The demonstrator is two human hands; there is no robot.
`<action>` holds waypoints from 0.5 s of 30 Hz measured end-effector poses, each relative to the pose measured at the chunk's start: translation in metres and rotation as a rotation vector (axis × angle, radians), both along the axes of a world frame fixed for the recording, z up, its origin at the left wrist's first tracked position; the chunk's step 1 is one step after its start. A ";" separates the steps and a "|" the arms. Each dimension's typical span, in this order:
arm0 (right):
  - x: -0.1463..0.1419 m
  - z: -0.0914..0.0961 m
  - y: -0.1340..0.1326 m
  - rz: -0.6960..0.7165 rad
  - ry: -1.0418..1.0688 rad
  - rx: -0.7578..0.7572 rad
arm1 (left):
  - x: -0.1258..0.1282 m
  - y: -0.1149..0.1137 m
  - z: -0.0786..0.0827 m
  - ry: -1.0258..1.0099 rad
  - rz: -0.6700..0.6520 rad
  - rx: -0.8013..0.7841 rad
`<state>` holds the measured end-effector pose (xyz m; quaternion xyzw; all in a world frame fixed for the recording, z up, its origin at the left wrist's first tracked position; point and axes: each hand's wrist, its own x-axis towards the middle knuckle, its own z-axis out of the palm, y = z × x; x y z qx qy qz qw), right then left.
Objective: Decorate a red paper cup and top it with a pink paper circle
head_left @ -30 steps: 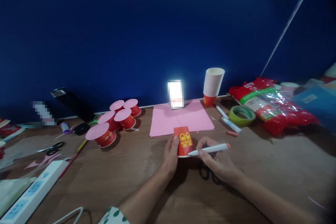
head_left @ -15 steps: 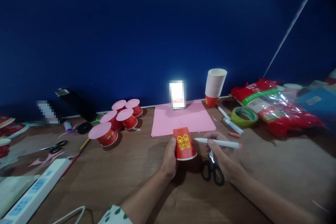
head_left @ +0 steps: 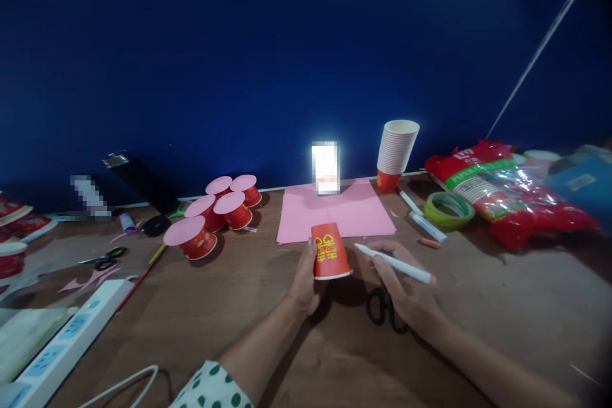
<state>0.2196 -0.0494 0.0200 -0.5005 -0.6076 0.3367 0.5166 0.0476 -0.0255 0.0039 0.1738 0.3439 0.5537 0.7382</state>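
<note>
My left hand is closed around a red paper cup with yellow characters, its wide rim facing down, held above the table. Between the fingers of my right hand lies a white marker, its tip pointing left at the cup with a small gap between them. Under my right hand rests a pair of black-handled scissors, its blades hidden. Just behind the cup is a stack of pink paper flat on the table.
Several upturned red cups topped with pink discs stand left. A tall cup stack, a green tape roll, a red plastic package and an orange marker cap are on the right. A white power strip lies front left.
The cup in my left hand has turned slightly, so its characters now face more to the left. The marker has tilted, its tip now higher and its rear end lower; my right hand covers more of the scissors.
</note>
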 end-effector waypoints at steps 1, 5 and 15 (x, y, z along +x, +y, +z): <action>-0.001 0.000 -0.001 0.002 0.002 0.000 | 0.000 0.000 0.000 0.005 0.003 0.002; -0.002 -0.002 -0.002 0.039 -0.026 0.049 | 0.001 0.002 0.002 0.026 0.052 0.025; 0.001 -0.005 -0.005 0.097 -0.149 0.166 | 0.002 0.002 0.004 -0.011 0.017 0.018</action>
